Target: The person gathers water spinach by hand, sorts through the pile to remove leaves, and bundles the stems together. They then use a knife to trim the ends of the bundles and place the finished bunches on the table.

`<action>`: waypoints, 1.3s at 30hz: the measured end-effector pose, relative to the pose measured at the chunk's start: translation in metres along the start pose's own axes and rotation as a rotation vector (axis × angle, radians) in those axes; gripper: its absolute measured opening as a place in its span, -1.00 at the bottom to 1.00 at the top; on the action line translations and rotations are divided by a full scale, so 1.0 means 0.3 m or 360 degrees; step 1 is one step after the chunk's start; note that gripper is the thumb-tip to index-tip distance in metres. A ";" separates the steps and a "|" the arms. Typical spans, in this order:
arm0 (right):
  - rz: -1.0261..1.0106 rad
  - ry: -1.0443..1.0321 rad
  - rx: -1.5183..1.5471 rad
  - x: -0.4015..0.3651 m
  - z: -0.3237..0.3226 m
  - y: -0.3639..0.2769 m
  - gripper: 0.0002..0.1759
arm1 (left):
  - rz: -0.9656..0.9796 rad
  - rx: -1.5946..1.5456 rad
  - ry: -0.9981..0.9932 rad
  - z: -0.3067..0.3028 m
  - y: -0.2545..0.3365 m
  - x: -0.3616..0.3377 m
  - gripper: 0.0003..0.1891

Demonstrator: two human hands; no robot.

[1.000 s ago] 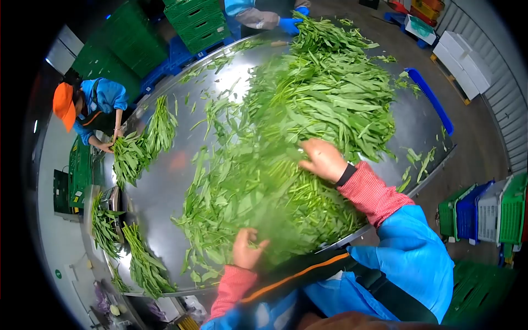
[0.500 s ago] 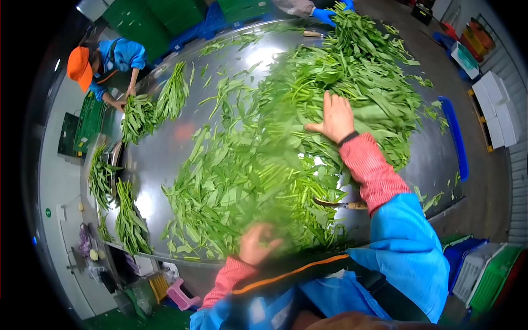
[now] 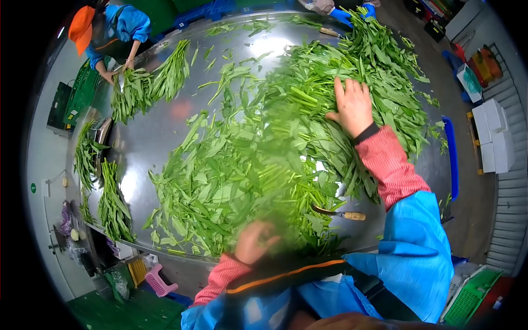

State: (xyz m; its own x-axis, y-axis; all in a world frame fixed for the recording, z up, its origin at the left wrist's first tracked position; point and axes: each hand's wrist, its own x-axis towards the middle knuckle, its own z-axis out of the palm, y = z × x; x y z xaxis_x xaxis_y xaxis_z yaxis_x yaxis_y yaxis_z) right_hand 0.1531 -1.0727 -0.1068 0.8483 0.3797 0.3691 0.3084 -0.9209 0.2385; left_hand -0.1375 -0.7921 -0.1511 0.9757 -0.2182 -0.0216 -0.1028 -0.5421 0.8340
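Observation:
My right hand (image 3: 355, 107) lies open, palm down with fingers apart, on a thick pile of long-leaved green vegetables (image 3: 388, 96). Close to my body, my left hand (image 3: 256, 242) is blurred at the near edge of the loose leaves and stems (image 3: 203, 187). Its fingers look bent, but whether they grip any greens cannot be made out. A curved sickle knife with a wooden handle (image 3: 355, 216) rests on the metal table (image 3: 148, 137), to the right of the loose stems.
At the left, a co-worker in an orange cap (image 3: 81, 28) handles bunched greens (image 3: 131, 93). More bunches (image 3: 114, 203) lie near a scale (image 3: 103, 140). Another person's blue gloves (image 3: 342, 17) touch the far pile, beside a wooden-handled knife (image 3: 330, 32). A blue tray (image 3: 451, 157) stands at the right edge.
The whole view has shifted slightly. My right hand still lies on the pile, a little farther right and up in view. My left hand stays near the front edge, blurred in both frames.

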 end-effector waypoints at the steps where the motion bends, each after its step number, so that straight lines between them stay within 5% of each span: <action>1: -0.0019 -0.0136 -0.0051 0.042 0.021 0.020 0.13 | -0.0010 -0.0011 0.0011 -0.001 0.000 0.001 -0.70; 3: -0.0068 -0.0320 -0.0126 0.102 0.100 0.062 0.24 | -0.0033 -0.0021 0.0041 -0.001 0.000 0.005 -0.71; 11: 0.0235 -0.1059 -0.0038 0.271 0.237 0.247 -0.04 | -0.0150 -0.0038 0.0080 -0.010 -0.014 0.027 -0.73; 16: 0.0030 -0.0448 0.0153 0.101 0.169 0.115 -0.11 | -0.0050 -0.0010 0.0104 0.016 -0.041 0.052 -0.73; 20: -0.0014 -0.0083 0.0282 -0.046 0.123 -0.004 -0.35 | 0.0009 0.0015 0.0079 0.013 -0.038 0.084 -0.74; 22: 0.0004 -0.0065 0.0331 -0.072 0.107 -0.019 -0.38 | 0.0012 0.0023 0.0066 0.014 -0.040 0.088 -0.74; 28: 0.0100 -0.0063 0.0507 0.049 0.110 0.108 -0.06 | 0.0015 0.0031 0.0063 0.022 -0.041 0.098 -0.74; 34: 0.0210 -0.0760 0.0081 0.120 0.206 0.135 -0.09 | -0.0007 -0.0002 0.0083 0.013 -0.031 0.100 -0.75; 39: -0.0052 -0.0391 0.0207 -0.064 0.097 0.000 -0.21 | 0.0021 0.0008 0.0088 0.016 -0.032 0.101 -0.76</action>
State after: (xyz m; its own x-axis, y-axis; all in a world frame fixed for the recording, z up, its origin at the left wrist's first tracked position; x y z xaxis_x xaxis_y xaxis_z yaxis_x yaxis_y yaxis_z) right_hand 0.1493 -1.0824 -0.1399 0.9111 0.3909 0.1305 0.3763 -0.9182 0.1236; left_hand -0.1080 -0.7973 -0.1622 0.9834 -0.1803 0.0201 -0.1167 -0.5438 0.8311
